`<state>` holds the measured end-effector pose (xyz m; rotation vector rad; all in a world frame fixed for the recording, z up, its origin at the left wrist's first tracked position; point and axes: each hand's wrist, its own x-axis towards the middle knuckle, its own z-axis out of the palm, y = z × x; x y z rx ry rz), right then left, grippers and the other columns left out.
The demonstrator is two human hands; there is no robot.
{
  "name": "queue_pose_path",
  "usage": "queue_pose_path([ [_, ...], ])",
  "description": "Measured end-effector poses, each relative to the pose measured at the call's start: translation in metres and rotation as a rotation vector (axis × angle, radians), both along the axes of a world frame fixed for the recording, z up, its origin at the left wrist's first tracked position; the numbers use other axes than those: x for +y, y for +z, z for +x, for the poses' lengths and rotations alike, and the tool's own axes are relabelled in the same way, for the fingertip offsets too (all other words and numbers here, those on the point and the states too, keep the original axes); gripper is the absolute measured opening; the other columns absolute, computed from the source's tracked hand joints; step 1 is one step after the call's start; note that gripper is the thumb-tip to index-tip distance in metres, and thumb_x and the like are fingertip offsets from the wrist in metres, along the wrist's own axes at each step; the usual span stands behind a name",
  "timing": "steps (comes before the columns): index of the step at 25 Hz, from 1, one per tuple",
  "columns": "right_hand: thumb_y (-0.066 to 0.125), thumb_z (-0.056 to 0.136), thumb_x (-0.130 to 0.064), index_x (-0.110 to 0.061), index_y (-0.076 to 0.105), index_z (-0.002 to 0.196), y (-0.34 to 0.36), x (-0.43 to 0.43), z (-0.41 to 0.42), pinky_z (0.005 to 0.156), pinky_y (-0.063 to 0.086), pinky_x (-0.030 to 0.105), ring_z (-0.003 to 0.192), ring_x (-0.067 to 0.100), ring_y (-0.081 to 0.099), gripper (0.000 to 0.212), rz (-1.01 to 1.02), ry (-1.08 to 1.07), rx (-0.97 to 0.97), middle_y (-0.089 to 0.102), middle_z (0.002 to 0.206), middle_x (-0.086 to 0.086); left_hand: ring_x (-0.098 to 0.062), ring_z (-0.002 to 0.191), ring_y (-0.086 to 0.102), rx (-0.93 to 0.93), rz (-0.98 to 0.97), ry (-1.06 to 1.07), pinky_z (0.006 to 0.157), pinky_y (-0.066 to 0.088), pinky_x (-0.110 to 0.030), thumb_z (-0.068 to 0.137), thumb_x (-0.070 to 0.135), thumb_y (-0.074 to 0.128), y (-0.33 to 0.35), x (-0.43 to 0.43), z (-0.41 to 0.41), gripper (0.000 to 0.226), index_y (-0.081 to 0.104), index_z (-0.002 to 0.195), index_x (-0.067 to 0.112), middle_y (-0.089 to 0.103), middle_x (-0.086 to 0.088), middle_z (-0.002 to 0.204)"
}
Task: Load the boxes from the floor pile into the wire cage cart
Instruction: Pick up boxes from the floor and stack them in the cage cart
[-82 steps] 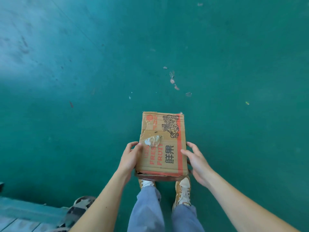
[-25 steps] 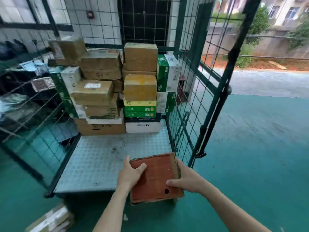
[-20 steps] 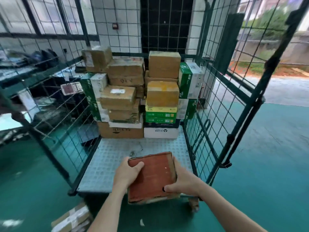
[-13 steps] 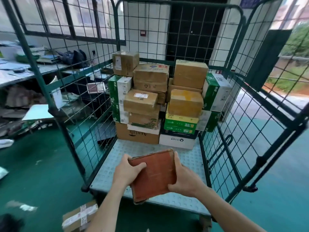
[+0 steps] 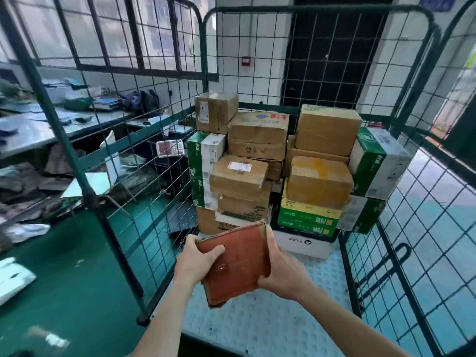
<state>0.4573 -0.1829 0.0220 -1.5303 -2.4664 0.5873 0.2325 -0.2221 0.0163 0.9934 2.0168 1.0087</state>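
I hold a flat cardboard box (image 5: 238,261) tilted upward, its reddish-brown face toward me, over the front of the cart's metal floor (image 5: 270,320). My left hand (image 5: 197,258) grips its left edge, fingers curled over the face. On the right edge, my right hand (image 5: 282,274) grips with the thumb along the side. The green wire cage cart (image 5: 401,253) is open toward me. A stack of boxes (image 5: 280,171), brown, green-and-white and yellow-green, fills its back half.
The cart's wire side panels (image 5: 144,191) rise left and right. A cluttered work table (image 5: 33,127) stands beyond the left panel. White bags (image 5: 13,279) lie on the green floor at left. A dark door (image 5: 332,52) is behind the cart.
I have walked from open floor up to the cart, turning the box so its reddish face shows. The box now hangs over the cart floor, closer to the stack.
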Motion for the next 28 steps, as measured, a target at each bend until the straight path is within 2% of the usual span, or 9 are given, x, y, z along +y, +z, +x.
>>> queue_pose_path([
  [3,0.065,0.072,-0.041,-0.034,-0.032,0.151,0.004,0.062,0.012,0.064,0.047,0.030,0.084,0.017,0.062,0.126,-0.091,-0.061,0.046,0.057,0.115,-0.001,-0.019,0.109,0.061,-0.021,0.047,-0.145,0.097,0.053,-0.043,0.076,0.060,0.076,0.014,0.054,0.001,0.075,0.044,0.137,0.032,0.061,0.005,0.123],
  [6,0.071,0.069,-0.039,-0.034,-0.014,0.156,0.007,0.124,0.038,0.076,0.057,0.033,0.089,0.014,0.067,0.122,-0.259,-0.156,0.316,0.060,0.116,-0.003,-0.017,0.127,0.055,-0.117,0.103,-0.284,0.108,0.047,-0.046,0.065,0.074,0.076,0.028,0.102,0.009,0.114,0.022,0.157,0.035,0.051,0.005,0.144],
  [9,0.074,0.080,-0.019,-0.022,0.033,0.139,0.012,0.164,0.065,0.085,0.058,0.033,0.098,0.012,0.064,0.072,-0.375,-0.270,0.575,0.061,0.111,-0.007,-0.007,0.122,0.049,-0.023,0.115,-0.469,0.103,0.041,-0.028,0.079,0.069,0.067,0.040,0.139,0.027,0.096,0.024,0.158,0.033,0.045,0.011,0.144],
  [11,0.071,0.086,-0.016,-0.025,0.043,0.125,0.012,0.181,0.080,0.083,0.060,0.037,0.098,0.018,0.067,0.048,-0.453,-0.333,0.615,0.063,0.110,0.000,-0.003,0.117,0.050,0.018,0.107,-0.560,0.095,0.041,-0.021,0.075,0.079,0.062,0.039,0.160,0.037,0.098,0.026,0.156,0.037,0.045,0.013,0.146],
  [16,0.069,0.090,-0.021,-0.029,0.046,0.126,0.011,0.215,0.112,0.083,0.062,0.048,0.098,0.027,0.071,0.043,-0.635,-0.459,0.696,0.067,0.111,0.012,-0.016,0.139,0.044,0.117,0.038,-0.682,0.114,0.040,-0.051,0.060,0.088,0.071,0.022,0.201,0.042,0.114,0.006,0.151,0.063,0.025,0.012,0.164],
  [19,0.067,0.094,-0.021,-0.030,0.053,0.127,0.014,0.231,0.129,0.086,0.061,0.052,0.102,0.029,0.071,0.037,-0.703,-0.392,0.701,0.069,0.115,0.012,-0.017,0.155,0.007,0.269,0.011,-0.787,0.122,0.019,-0.059,0.059,0.084,0.074,0.030,0.221,0.045,0.121,-0.018,0.137,0.075,-0.011,0.019,0.167],
  [22,0.066,0.095,-0.021,-0.031,0.060,0.118,0.011,0.245,0.138,0.088,0.060,0.052,0.103,0.029,0.072,0.026,-0.747,-0.321,0.669,0.072,0.113,0.013,-0.011,0.154,-0.014,0.323,-0.032,-0.896,0.125,0.006,-0.057,0.066,0.073,0.078,0.040,0.237,0.044,0.125,-0.023,0.139,0.069,-0.022,0.019,0.164],
  [24,0.065,0.094,-0.020,-0.028,0.061,0.122,0.009,0.255,0.138,0.089,0.059,0.054,0.105,0.030,0.071,0.029,-0.756,-0.290,0.657,0.073,0.114,0.013,-0.012,0.154,-0.014,0.297,-0.038,-0.939,0.125,0.008,-0.055,0.064,0.073,0.079,0.042,0.246,0.040,0.126,-0.023,0.139,0.072,-0.023,0.019,0.164],
  [28,0.061,0.096,-0.019,-0.022,0.062,0.128,0.014,0.284,0.121,0.092,0.058,0.052,0.109,0.034,0.069,0.032,-0.744,-0.283,0.650,0.073,0.115,0.016,-0.017,0.153,0.014,0.205,0.024,-0.911,0.123,0.022,-0.050,0.059,0.078,0.079,0.035,0.278,0.016,0.125,-0.014,0.142,0.072,-0.007,0.014,0.168],
])
